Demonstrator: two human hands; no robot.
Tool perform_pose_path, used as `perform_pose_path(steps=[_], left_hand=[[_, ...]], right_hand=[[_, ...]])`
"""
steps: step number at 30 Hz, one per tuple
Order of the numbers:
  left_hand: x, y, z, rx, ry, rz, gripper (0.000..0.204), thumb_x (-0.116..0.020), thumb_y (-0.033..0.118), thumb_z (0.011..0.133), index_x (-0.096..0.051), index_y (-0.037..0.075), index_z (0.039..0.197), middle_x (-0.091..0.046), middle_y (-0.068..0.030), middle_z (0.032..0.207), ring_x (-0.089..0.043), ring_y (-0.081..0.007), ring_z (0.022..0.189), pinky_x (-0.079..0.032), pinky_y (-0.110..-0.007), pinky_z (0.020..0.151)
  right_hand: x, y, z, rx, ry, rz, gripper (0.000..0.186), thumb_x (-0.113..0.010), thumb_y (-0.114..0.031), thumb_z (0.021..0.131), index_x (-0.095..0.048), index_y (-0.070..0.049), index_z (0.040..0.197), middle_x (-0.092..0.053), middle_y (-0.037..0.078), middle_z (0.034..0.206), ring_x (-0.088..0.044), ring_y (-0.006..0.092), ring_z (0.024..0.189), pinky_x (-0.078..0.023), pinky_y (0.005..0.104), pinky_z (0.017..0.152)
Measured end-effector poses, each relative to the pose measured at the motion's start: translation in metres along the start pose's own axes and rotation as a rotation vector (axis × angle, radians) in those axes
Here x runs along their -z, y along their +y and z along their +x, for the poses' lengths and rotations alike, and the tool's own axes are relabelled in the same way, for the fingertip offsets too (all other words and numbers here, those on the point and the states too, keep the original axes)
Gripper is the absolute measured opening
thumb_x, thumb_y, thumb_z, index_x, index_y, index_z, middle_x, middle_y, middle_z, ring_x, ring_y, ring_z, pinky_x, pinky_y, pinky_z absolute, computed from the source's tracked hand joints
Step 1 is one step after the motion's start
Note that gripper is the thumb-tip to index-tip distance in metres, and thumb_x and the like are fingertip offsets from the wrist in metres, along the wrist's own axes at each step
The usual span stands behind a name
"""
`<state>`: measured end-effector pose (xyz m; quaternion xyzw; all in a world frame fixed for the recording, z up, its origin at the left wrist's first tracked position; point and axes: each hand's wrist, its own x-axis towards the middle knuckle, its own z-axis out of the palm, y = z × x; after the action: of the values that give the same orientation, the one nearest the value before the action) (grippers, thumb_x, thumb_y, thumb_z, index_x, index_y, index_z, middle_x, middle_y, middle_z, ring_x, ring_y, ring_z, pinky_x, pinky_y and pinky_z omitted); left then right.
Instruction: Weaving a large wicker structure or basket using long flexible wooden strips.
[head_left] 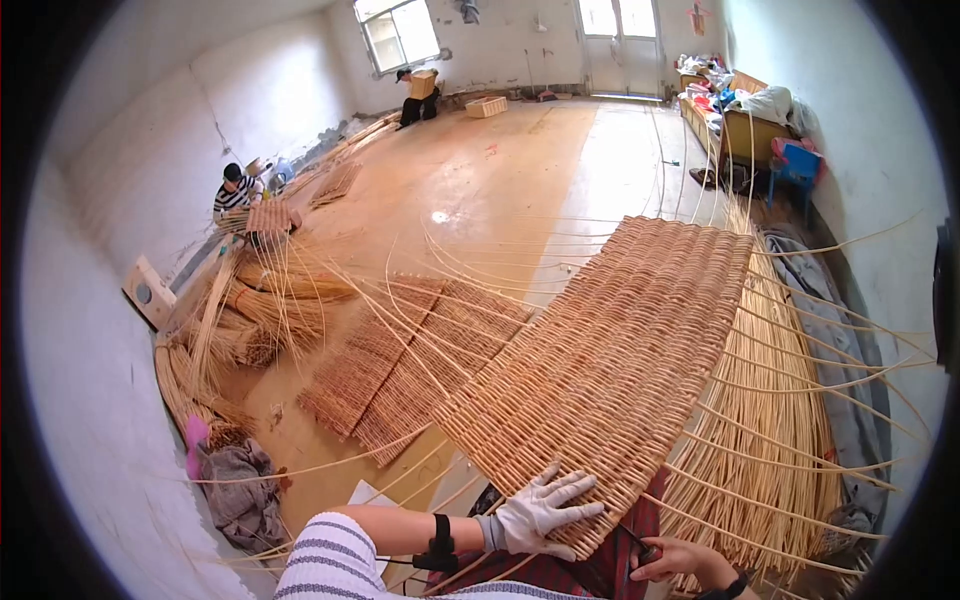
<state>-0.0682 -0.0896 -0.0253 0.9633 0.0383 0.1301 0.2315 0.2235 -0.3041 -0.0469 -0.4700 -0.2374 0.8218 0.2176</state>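
A large woven wicker panel [610, 360] slants across my lap, with long loose rods [790, 455] sticking out from both sides. My left hand [540, 512], in a pale work glove, rests flat on its near end with the fingers spread. Just right of that end, under the panel's lower corner, is my bare right hand [668, 560]. Its fingers are closed around a small dark-handled tool [645, 551]; the tool's kind cannot be made out. Dark red checked cloth [645, 510] covers my lap below the panel.
Flat woven panels [400, 350] lie on the floor to the left, near bundled rods [270, 300]. A long bundle of pale rods [750, 440] lies at right. Two people [240, 195] work farther off, one by a woven basket [423, 84]. A blue chair [797, 165] stands by the right wall.
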Motion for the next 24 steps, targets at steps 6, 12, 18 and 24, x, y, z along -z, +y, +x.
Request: perform_pose_path(steps=[6, 12, 18, 24], left_hand=[[0.006, 0.005, 0.003, 0.028, -0.037, 0.021, 0.092, -0.066, 0.078, 0.091, -0.048, 0.026, 0.165, -0.034, -0.0212, 0.172, -0.031, -0.0400, 0.161, -0.013, -0.064, 0.132], [0.013, 0.006, 0.006, 0.032, -0.042, -0.002, 0.094, -0.065, 0.078, 0.090, -0.046, 0.026, 0.166, -0.034, -0.0216, 0.172, -0.030, -0.0390, 0.162, -0.009, -0.063, 0.133], [0.017, 0.010, 0.009, 0.050, -0.054, -0.018, 0.094, -0.067, 0.078, 0.090, -0.047, 0.025, 0.165, -0.036, -0.0218, 0.171, -0.032, -0.0390, 0.161, -0.010, -0.063, 0.133], [0.015, 0.008, 0.008, 0.062, -0.058, -0.028, 0.094, -0.068, 0.078, 0.089, -0.048, 0.026, 0.164, -0.036, -0.0208, 0.171, -0.032, -0.0388, 0.161, -0.010, -0.063, 0.133]], right_hand=[[-0.001, -0.008, -0.007, 0.058, -0.095, -0.006, 0.033, -0.082, -0.019, 0.100, -0.063, -0.005, 0.124, -0.044, -0.006, 0.068, -0.040, 0.0055, 0.055, -0.029, 0.0248, 0.050], [0.000, -0.012, -0.013, 0.083, -0.143, 0.035, 0.041, -0.083, -0.023, 0.099, -0.064, -0.005, 0.130, -0.051, -0.005, 0.075, -0.045, 0.0057, 0.062, -0.034, 0.0254, 0.053], [0.003, -0.011, -0.015, 0.095, -0.138, 0.026, 0.040, -0.079, -0.019, 0.102, -0.062, -0.004, 0.135, -0.046, -0.004, 0.069, -0.040, 0.0075, 0.056, -0.031, 0.0276, 0.051], [0.005, -0.006, -0.013, 0.109, -0.148, 0.030, 0.044, -0.079, -0.021, 0.102, -0.062, -0.003, 0.138, -0.045, -0.004, 0.068, -0.041, 0.0080, 0.055, -0.032, 0.0283, 0.051]])
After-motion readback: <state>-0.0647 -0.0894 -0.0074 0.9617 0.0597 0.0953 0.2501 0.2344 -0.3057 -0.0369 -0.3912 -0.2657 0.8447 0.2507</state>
